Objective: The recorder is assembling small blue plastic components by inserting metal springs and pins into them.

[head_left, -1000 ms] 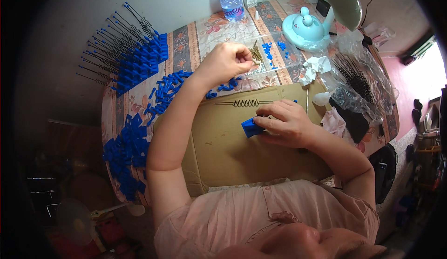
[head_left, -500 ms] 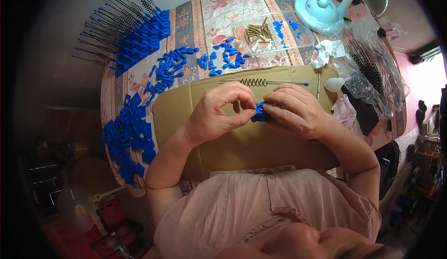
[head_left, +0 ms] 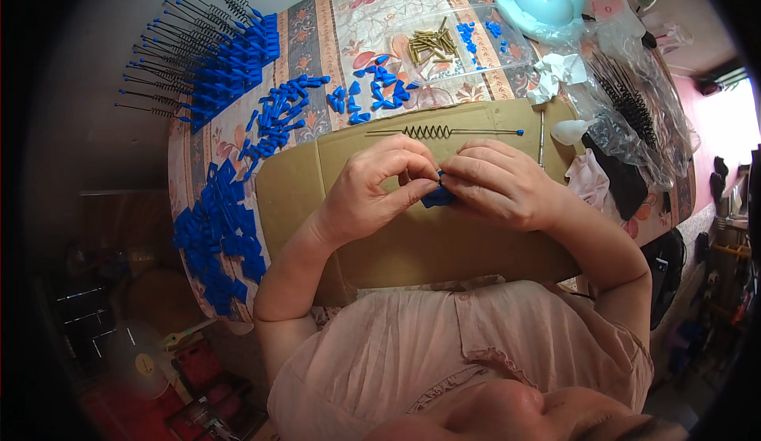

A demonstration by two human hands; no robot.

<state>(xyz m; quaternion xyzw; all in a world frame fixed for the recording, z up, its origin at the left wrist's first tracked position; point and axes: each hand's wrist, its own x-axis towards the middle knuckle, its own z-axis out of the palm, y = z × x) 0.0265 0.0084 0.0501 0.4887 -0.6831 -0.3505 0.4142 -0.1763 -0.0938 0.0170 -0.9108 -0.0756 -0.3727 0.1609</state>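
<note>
Above the cardboard sheet [head_left: 380, 259], my right hand [head_left: 503, 187] grips a small blue plastic piece [head_left: 437, 198], most of it hidden behind the fingers. My left hand [head_left: 380, 183] is closed in a pinch, thumb and forefinger tips meeting right at the upper edge of that piece. What sits between those left fingertips is too small and covered to make out. Just beyond both hands lies a dark wire rod with a coiled middle [head_left: 428, 132] and a blue tip at its right end.
Loose blue cone-shaped parts [head_left: 277, 116] and flat blue pieces [head_left: 218, 239] lie left. Blue stands with upright coiled wires [head_left: 230, 72] fill the far left. A clear tray [head_left: 507, 57] holds brass tubes [head_left: 433, 43] and tiny blue bits. A lamp [head_left: 539, 5] and plastic-wrapped wires [head_left: 626, 104] stand right.
The blue piece has turned or sunk between the fingers, so less of it shows. Both hands stay close together over the cardboard; the whole view has shifted slightly.
</note>
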